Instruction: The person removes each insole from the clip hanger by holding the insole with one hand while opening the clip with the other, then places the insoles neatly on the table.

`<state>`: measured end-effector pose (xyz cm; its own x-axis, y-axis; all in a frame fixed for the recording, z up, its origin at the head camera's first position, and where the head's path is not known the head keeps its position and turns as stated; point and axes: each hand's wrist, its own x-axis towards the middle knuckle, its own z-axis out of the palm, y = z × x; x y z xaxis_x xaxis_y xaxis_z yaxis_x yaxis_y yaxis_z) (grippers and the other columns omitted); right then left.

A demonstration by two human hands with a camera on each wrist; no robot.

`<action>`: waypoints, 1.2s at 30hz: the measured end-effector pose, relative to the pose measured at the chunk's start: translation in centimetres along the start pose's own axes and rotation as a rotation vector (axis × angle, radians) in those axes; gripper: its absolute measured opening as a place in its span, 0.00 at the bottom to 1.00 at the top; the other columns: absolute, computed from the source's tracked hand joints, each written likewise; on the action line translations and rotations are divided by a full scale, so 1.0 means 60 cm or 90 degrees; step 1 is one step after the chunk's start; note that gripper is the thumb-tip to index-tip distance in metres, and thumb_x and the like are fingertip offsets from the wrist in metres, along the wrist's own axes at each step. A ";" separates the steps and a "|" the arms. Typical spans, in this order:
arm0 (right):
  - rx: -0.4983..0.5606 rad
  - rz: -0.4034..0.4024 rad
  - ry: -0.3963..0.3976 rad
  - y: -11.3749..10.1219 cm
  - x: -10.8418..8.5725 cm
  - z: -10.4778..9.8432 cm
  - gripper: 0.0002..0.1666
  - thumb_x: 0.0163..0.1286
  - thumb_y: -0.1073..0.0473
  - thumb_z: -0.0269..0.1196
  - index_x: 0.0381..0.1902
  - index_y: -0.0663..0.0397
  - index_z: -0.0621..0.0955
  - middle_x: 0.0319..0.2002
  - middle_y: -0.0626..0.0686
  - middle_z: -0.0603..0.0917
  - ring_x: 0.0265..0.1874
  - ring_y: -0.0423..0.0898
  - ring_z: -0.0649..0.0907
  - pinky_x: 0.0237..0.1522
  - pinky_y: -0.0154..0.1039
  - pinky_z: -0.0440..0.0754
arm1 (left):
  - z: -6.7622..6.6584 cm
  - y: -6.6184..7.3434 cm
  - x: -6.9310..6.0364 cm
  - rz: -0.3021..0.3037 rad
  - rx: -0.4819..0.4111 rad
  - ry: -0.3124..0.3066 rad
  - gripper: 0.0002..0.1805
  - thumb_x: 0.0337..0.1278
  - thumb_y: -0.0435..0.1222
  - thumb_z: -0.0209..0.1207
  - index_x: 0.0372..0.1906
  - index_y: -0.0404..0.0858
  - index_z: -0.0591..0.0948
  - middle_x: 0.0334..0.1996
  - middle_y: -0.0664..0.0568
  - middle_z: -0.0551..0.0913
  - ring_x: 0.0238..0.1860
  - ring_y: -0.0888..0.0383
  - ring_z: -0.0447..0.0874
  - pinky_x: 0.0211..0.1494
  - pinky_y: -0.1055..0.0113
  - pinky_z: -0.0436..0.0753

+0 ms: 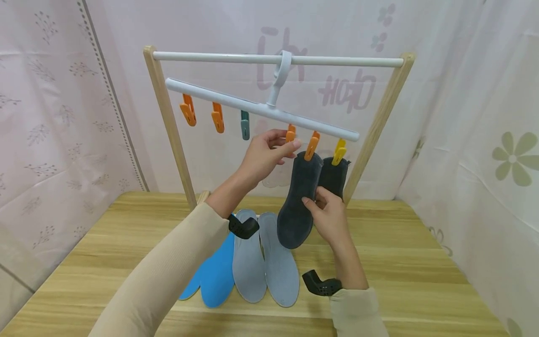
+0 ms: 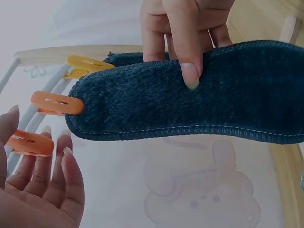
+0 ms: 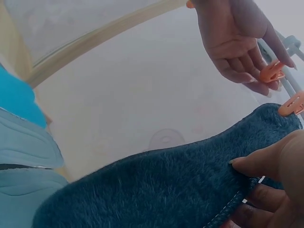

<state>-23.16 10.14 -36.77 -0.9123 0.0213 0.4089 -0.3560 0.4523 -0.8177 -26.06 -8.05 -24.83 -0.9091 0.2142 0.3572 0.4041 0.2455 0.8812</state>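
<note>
My right hand (image 1: 330,215) pinches the edge of a dark, fuzzy shoe insole (image 1: 298,201), thumb in front and fingers behind. An orange clip (image 1: 312,146) grips that insole's upper end. Just behind it, a second dark insole (image 1: 337,175) hangs from a yellow clip (image 1: 339,152). My left hand (image 1: 265,157) is around another orange clip (image 2: 31,143), thumb and fingers loosely spread on either side of it. Whether they touch that clip, I cannot tell. In the right wrist view, the held insole (image 3: 142,190) crosses the lower part, its fuzzy side showing.
A white clip hanger (image 1: 219,97) hangs tilted, right end lower, from a wooden rack's white rod (image 1: 219,57). Two orange clips and a green clip (image 1: 245,125) dangle at its left. Grey insoles (image 1: 249,262) and blue insoles (image 1: 217,276) lie on the wooden table (image 1: 400,281).
</note>
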 end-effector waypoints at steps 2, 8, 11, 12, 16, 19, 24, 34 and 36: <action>-0.001 0.005 -0.003 -0.002 -0.001 -0.002 0.05 0.71 0.61 0.64 0.39 0.58 0.84 0.38 0.57 0.89 0.38 0.45 0.87 0.37 0.31 0.80 | 0.001 0.002 0.002 -0.009 0.009 0.001 0.31 0.66 0.46 0.65 0.69 0.40 0.73 0.56 0.47 0.85 0.52 0.54 0.87 0.56 0.59 0.86; 0.011 0.021 -0.007 -0.005 -0.002 -0.005 0.11 0.72 0.61 0.64 0.30 0.57 0.76 0.26 0.52 0.78 0.26 0.44 0.78 0.30 0.35 0.74 | 0.008 0.009 0.009 -0.023 0.037 -0.003 0.31 0.64 0.47 0.66 0.68 0.40 0.74 0.58 0.47 0.83 0.61 0.53 0.82 0.66 0.55 0.80; 0.025 0.024 -0.003 -0.007 -0.003 -0.007 0.14 0.72 0.62 0.63 0.27 0.57 0.72 0.21 0.49 0.69 0.22 0.44 0.71 0.26 0.36 0.69 | 0.015 0.012 0.011 -0.024 0.029 -0.006 0.32 0.64 0.48 0.66 0.68 0.39 0.74 0.58 0.48 0.83 0.61 0.52 0.81 0.67 0.55 0.80; 0.031 0.027 -0.002 -0.008 -0.004 -0.007 0.13 0.72 0.62 0.63 0.27 0.58 0.73 0.21 0.49 0.68 0.21 0.44 0.70 0.25 0.36 0.68 | 0.018 0.012 0.011 -0.027 0.024 -0.007 0.32 0.63 0.48 0.66 0.68 0.39 0.73 0.58 0.48 0.82 0.61 0.52 0.80 0.67 0.55 0.80; 0.048 0.032 -0.004 -0.011 -0.006 -0.008 0.08 0.72 0.63 0.62 0.32 0.60 0.77 0.22 0.49 0.70 0.21 0.43 0.71 0.26 0.35 0.69 | 0.028 0.015 0.017 -0.042 -0.006 -0.014 0.33 0.62 0.49 0.67 0.66 0.38 0.72 0.57 0.48 0.82 0.61 0.53 0.80 0.68 0.55 0.79; 0.049 0.035 -0.004 -0.012 -0.007 -0.008 0.05 0.72 0.63 0.62 0.37 0.61 0.81 0.25 0.51 0.75 0.25 0.43 0.73 0.29 0.35 0.71 | 0.032 0.021 0.023 -0.072 -0.038 -0.019 0.37 0.61 0.49 0.68 0.69 0.37 0.69 0.58 0.48 0.82 0.61 0.54 0.81 0.69 0.56 0.79; 0.047 0.044 -0.008 -0.011 -0.007 -0.010 0.07 0.73 0.63 0.61 0.45 0.58 0.83 0.32 0.56 0.81 0.29 0.46 0.76 0.32 0.35 0.73 | 0.036 0.027 0.035 -0.115 -0.120 -0.025 0.41 0.61 0.48 0.68 0.72 0.36 0.65 0.62 0.46 0.80 0.61 0.52 0.83 0.69 0.56 0.79; 0.027 0.041 -0.016 -0.011 -0.006 -0.010 0.10 0.73 0.61 0.60 0.49 0.56 0.84 0.33 0.57 0.82 0.30 0.49 0.76 0.33 0.38 0.75 | 0.049 0.032 0.040 -0.110 -0.119 -0.039 0.19 0.63 0.44 0.68 0.53 0.39 0.83 0.52 0.49 0.84 0.55 0.54 0.80 0.70 0.53 0.76; 0.030 0.039 -0.014 -0.011 -0.006 -0.009 0.11 0.72 0.62 0.60 0.50 0.56 0.84 0.35 0.57 0.84 0.31 0.48 0.77 0.34 0.37 0.75 | 0.051 0.033 0.040 -0.110 -0.115 -0.039 0.17 0.62 0.44 0.68 0.50 0.39 0.84 0.49 0.49 0.84 0.53 0.55 0.79 0.68 0.55 0.77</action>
<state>-22.46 10.34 -36.16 -0.9364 0.0283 0.3497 -0.3085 0.4082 -0.8592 -27.14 -4.13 -23.19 -0.9532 0.2416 0.1818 0.2133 0.1111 0.9706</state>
